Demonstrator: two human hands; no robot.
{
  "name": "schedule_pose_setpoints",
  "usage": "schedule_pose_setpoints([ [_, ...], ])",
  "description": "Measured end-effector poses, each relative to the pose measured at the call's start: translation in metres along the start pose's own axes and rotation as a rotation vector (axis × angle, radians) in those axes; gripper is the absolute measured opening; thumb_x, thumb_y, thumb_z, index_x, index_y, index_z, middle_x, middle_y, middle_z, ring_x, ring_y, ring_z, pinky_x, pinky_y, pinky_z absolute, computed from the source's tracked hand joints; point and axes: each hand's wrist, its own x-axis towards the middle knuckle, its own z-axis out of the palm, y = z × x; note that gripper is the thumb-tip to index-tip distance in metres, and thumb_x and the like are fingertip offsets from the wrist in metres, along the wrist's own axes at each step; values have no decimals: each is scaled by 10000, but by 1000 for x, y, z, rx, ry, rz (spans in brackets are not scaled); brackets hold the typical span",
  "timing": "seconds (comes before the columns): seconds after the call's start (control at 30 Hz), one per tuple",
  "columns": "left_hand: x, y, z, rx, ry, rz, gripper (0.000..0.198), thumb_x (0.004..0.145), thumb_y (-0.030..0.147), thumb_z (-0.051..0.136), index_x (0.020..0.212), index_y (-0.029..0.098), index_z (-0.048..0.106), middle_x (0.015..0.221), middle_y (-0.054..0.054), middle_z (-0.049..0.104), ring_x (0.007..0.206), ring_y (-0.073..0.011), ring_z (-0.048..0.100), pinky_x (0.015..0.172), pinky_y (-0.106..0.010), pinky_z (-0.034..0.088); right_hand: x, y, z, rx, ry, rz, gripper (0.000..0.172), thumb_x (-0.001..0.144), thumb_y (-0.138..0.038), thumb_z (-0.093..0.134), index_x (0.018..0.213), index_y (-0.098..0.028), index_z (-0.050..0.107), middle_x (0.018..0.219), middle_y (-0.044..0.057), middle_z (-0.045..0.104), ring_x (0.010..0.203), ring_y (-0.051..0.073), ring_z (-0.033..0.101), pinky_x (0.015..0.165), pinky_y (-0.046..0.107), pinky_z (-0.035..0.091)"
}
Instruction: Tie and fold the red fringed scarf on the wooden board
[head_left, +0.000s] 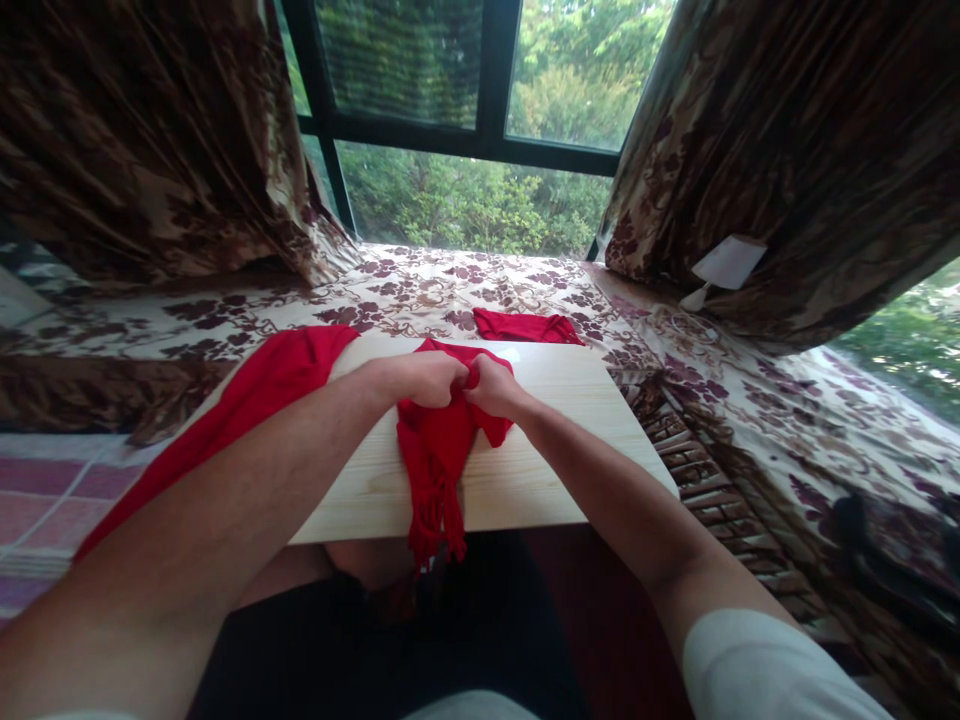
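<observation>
A red fringed scarf point(442, 445) lies bunched on the pale wooden table point(585, 440), its tassels hanging over the near edge. My left hand point(431, 380) is closed on the scarf's upper part, with the fingers pinching the cloth. Close beside it, my right hand point(491, 387) also grips the cloth, thumb and fingers pressed together around a small fold. The two hands almost touch. What lies under the fingers is partly hidden.
Another red cloth point(262, 390) drapes over the table's left side. A folded red cloth point(525, 326) rests beyond the far edge on the floral window-seat cover point(420, 290). A white lamp point(727, 262) stands at right, near patterned curtains point(690, 150).
</observation>
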Motion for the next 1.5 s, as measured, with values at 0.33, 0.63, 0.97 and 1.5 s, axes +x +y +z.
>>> schedule_pose_setpoints([
  [0.33,-14,-4,5,13,155,20,442,666,121,584,1105,172,599,888,-75,687,723,-219,608,597,-296,387,3,0,12,392,-19,-149,249,737,-151,560,959,-252,608,847,-37,662,844,164,617,786,261,484],
  [0.63,-15,-10,10,-136,282,35,295,687,132,590,973,205,579,850,-39,643,741,-202,576,604,-290,381,11,-5,7,643,-567,120,155,646,-271,765,649,-182,638,671,-15,630,656,135,555,632,257,459],
  [0.97,-65,-9,73,-354,738,-485,114,770,198,539,825,203,638,784,-36,690,756,-200,636,731,-299,462,4,-14,6,1015,-563,206,172,624,-158,731,794,-173,706,779,17,737,811,203,697,803,309,563],
  [1.5,-50,-14,107,-348,647,-271,583,682,229,731,1250,183,609,1220,-122,636,1139,-285,581,1045,-421,446,4,-18,8,992,-459,374,174,681,-115,645,673,-221,507,638,5,625,661,191,638,735,326,581],
])
